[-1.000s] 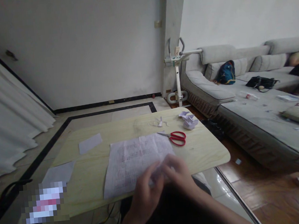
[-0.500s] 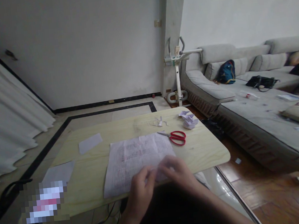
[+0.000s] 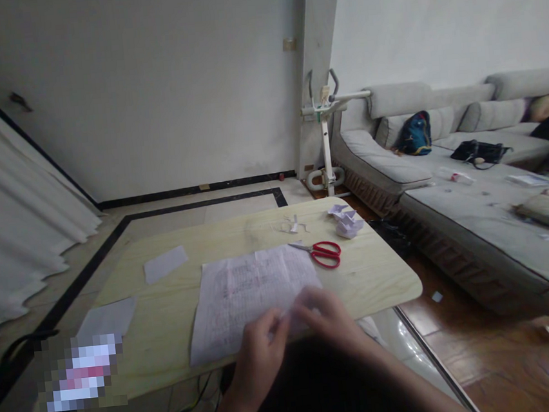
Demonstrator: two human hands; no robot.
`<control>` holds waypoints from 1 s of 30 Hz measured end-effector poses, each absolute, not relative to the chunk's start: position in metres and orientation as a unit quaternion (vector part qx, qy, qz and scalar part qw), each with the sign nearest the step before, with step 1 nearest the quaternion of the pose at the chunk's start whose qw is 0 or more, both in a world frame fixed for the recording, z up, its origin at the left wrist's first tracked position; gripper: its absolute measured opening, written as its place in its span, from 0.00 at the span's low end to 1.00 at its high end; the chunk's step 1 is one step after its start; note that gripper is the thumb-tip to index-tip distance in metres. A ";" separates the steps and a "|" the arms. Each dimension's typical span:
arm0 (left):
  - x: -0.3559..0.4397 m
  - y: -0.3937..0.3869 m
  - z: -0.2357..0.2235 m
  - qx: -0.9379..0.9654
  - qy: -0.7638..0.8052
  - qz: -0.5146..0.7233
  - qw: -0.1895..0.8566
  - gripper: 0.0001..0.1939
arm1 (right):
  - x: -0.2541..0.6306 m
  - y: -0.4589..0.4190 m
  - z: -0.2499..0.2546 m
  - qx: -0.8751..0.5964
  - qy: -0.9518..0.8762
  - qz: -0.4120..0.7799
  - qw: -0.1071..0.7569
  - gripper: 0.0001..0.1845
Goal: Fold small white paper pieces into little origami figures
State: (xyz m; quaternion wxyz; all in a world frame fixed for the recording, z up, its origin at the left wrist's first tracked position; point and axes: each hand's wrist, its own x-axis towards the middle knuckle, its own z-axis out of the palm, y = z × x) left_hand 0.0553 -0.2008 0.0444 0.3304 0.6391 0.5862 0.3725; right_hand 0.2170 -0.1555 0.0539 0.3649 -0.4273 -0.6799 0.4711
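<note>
Close to the near edge of the table, my left hand point(image 3: 261, 343) is closed, thumb and fingertips pinched on a small piece of pale paper point(image 3: 285, 314). My right hand point(image 3: 323, 311) pinches the same piece from the other side, its fingers curled; most of the paper is hidden by them. Beneath and beyond the hands lies a large creased sheet of printed paper point(image 3: 248, 292). Red-handled scissors point(image 3: 326, 254) rest past my right hand, their blade tips at the sheet's far right corner.
Folded paper pieces point(image 3: 349, 223) sit at the table's far right, with thin paper scraps point(image 3: 294, 225) beside them. Two blank papers lie left, one a small sheet point(image 3: 166, 264). A blurred-out item point(image 3: 84, 373) is at the near left. A grey sofa point(image 3: 481, 231) stands right, a person at its far end.
My left hand has shifted slightly left and its fingers have drawn in on the small paper. The right hand stays almost in place; the scissors and sheet have not moved.
</note>
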 end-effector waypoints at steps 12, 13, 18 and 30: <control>0.054 -0.200 0.045 0.640 0.598 0.401 0.268 0.13 | 0.217 -0.158 0.060 -0.437 -0.658 0.498 0.359 0.09; 0.054 -0.200 0.045 0.645 0.593 0.404 0.264 0.13 | 0.216 -0.158 0.060 -0.437 -0.658 0.496 0.361 0.09; 0.054 -0.201 0.046 0.664 0.576 0.399 0.261 0.13 | 0.216 -0.158 0.058 -0.433 -0.663 0.495 0.358 0.08; 0.053 -0.201 0.036 0.741 0.524 0.372 0.197 0.14 | 0.213 -0.156 0.051 -0.459 -0.639 0.482 0.385 0.08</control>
